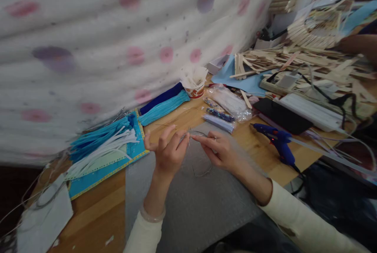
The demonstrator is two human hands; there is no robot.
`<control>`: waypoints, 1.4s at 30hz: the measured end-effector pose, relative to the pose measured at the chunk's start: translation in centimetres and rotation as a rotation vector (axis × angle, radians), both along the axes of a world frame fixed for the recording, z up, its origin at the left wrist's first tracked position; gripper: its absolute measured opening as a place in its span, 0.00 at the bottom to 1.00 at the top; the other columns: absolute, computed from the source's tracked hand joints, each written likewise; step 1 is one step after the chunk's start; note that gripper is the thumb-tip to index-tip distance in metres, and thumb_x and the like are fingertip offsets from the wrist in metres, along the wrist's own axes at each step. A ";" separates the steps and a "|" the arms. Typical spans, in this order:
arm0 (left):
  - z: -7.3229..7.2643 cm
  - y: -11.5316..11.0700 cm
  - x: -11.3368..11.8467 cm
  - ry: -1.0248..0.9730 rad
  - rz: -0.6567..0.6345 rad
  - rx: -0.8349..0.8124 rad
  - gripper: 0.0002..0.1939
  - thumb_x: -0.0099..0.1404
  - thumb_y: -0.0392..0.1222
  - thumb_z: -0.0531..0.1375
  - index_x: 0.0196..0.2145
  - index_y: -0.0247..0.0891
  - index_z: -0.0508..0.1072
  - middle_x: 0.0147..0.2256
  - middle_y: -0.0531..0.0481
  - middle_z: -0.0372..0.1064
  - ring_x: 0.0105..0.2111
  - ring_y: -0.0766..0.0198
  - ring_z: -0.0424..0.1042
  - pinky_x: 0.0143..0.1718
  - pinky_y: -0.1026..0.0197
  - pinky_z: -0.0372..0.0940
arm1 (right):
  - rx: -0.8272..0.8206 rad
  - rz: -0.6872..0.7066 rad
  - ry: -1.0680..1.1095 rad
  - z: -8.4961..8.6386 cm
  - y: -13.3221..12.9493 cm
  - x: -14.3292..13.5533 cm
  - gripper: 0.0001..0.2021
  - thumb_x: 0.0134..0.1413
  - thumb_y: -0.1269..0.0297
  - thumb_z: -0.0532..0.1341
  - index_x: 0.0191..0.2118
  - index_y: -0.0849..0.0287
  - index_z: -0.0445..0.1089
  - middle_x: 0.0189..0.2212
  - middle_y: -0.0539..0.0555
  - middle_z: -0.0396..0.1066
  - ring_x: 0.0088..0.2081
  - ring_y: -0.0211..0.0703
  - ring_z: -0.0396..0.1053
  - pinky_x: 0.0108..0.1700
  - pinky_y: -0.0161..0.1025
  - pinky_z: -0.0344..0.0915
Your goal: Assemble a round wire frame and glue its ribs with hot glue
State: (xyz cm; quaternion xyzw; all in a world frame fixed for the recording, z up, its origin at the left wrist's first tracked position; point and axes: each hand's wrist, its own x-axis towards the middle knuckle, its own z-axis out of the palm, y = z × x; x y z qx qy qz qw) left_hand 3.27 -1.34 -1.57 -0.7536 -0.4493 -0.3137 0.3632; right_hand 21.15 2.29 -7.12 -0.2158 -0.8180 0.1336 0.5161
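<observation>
Grey thin wire [200, 132] is sitting between both hands — left hand [171, 153] and right hand [219, 151] are pinching it, fingertips nearly meeting over the grey mat [188, 206]. Blue glue gun [277, 139] is lying right of them on the tabletop [103, 206] — light blue pipe cleaners [165, 108] beyond the left hand.

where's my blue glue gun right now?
In the head view, the blue glue gun lies on the right side of the wooden table, just in front of the flat black item.
</observation>
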 end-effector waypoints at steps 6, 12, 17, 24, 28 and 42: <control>0.1 0.3 0.2 -0.017 -0.006 0.034 0.08 0.63 0.36 0.65 0.26 0.45 0.75 0.32 0.57 0.77 0.45 0.59 0.71 0.65 0.42 0.37 | -0.112 -0.058 0.010 0.6 -0.2 0.7 0.17 0.65 0.70 0.53 0.56 0.56 0.68 0.25 0.49 0.63 0.28 0.40 0.62 0.31 0.37 0.58; -0.2 0.2 0.1 -0.038 -0.036 0.026 0.10 0.62 0.34 0.66 0.25 0.44 0.74 0.32 0.58 0.76 0.46 0.59 0.70 0.64 0.43 0.37 | -0.202 -0.276 0.232 0.7 1.0 1.6 0.12 0.65 0.66 0.52 0.48 0.58 0.71 0.27 0.51 0.69 0.30 0.42 0.64 0.36 0.41 0.61; -0.1 0.2 0.0 -0.029 -0.039 0.000 0.09 0.62 0.33 0.66 0.26 0.44 0.74 0.32 0.58 0.76 0.48 0.59 0.68 0.63 0.46 0.41 | -0.236 -0.301 0.257 0.4 1.7 1.6 0.12 0.67 0.64 0.51 0.41 0.58 0.72 0.27 0.51 0.70 0.30 0.41 0.65 0.35 0.40 0.60; -0.5 0.4 -0.3 -0.071 -0.040 -0.012 0.08 0.63 0.34 0.65 0.28 0.46 0.74 0.32 0.57 0.76 0.48 0.58 0.69 0.61 0.44 0.44 | -0.302 -0.297 0.253 0.4 1.6 1.4 0.15 0.68 0.61 0.50 0.37 0.57 0.73 0.24 0.50 0.67 0.30 0.41 0.65 0.36 0.40 0.59; -0.9 0.5 -0.6 -0.082 -0.030 -0.001 0.08 0.65 0.37 0.64 0.27 0.46 0.74 0.32 0.57 0.76 0.48 0.56 0.69 0.62 0.40 0.37 | -0.334 -0.304 0.260 0.4 1.7 1.3 0.17 0.68 0.59 0.49 0.35 0.57 0.72 0.23 0.49 0.66 0.30 0.41 0.65 0.36 0.40 0.59; -1.1 0.4 -0.7 -0.095 -0.001 -0.025 0.07 0.64 0.38 0.65 0.29 0.48 0.75 0.34 0.58 0.76 0.51 0.56 0.66 0.63 0.42 0.32 | -0.363 -0.286 0.248 0.2 1.8 1.3 0.16 0.68 0.60 0.49 0.33 0.58 0.71 0.24 0.49 0.66 0.29 0.39 0.64 0.36 0.38 0.59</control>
